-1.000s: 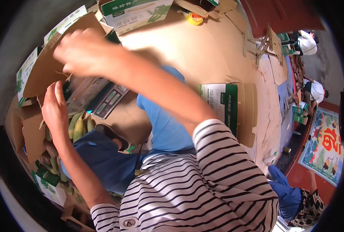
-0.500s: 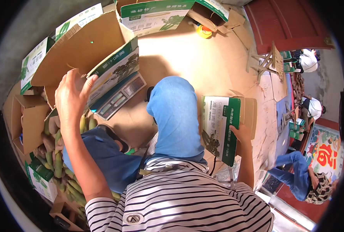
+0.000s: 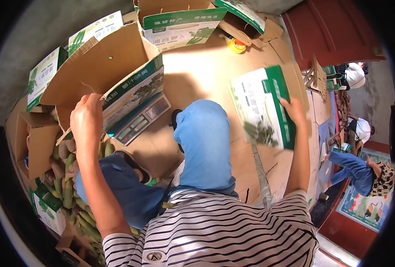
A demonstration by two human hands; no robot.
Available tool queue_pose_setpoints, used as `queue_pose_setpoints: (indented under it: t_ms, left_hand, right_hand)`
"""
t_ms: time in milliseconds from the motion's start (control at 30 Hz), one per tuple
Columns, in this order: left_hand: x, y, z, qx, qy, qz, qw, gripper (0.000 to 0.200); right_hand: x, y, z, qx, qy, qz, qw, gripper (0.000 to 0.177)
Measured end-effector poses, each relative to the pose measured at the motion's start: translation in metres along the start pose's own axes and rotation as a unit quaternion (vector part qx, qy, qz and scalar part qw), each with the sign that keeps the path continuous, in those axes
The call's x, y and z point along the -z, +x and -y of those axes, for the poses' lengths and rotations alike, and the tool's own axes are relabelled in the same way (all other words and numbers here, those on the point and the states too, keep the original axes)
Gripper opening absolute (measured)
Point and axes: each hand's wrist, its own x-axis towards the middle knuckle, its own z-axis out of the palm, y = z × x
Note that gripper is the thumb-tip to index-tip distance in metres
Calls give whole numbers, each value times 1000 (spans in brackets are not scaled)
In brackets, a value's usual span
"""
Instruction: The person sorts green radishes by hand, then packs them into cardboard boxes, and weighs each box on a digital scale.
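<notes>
On the left, my left hand [image 3: 86, 118] is closed at the near edge of a large open cardboard box [image 3: 135, 91]. This box is brown inside, with a green and white printed side, and stands tilted over a digital scale [image 3: 139, 122]. My right hand [image 3: 294, 111] grips the green edge of a second green and white printed carton [image 3: 257, 109], which is raised off the floor to the right of my knee. Its outline is slightly blurred. Part of my right thumb and fingers is hidden behind this carton.
Long green radishes [image 3: 68, 191] and brownish roots lie piled at my left. More printed cartons [image 3: 184, 29] line the wall, near a yellow tape roll [image 3: 237, 45]. A small brown box [image 3: 35, 144] stands far left. Other people, one in blue trousers [image 3: 353, 171], are at the right.
My right hand has lifted the carton up and away from me, tilting it. My left hand has shifted slightly, its fingers closing at the big box's edge. A person at right has moved.
</notes>
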Motion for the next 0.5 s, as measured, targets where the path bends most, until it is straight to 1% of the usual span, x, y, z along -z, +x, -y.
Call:
queue_pose_setpoints:
  t_ms: [67,133,200,267,333,400,433,500]
  left_hand:
    - [-2,1,1,-5,4,-2,1000,8]
    - [-2,0,3,-9,8,-4,1000,8]
    - [-2,-1,2,-4,4,-6,1000,9]
    - [-2,-1,1,1,-1,-7,1000,9]
    - [-3,-1,1,9,8,-4,1000,11]
    - [-6,-1,2,9,14,-13,1000,11]
    - [-6,0,3,3,15,-21,1000,10]
    - [-3,1,2,12,18,0,1000,11]
  right_hand:
    - [4,38,49,80,-58,20,995,28]
    - [-9,80,74,209,-99,-19,973,23]
    - [-20,119,112,228,-155,-9,961,21]
    - [-46,154,141,212,-163,-19,963,18]
    - [-88,187,148,242,-171,-94,951,17]
    - [-115,194,167,252,-153,-156,943,19]
    - [-112,189,185,227,-167,-129,951,25]
    - [-110,174,212,259,-145,-179,938,29]
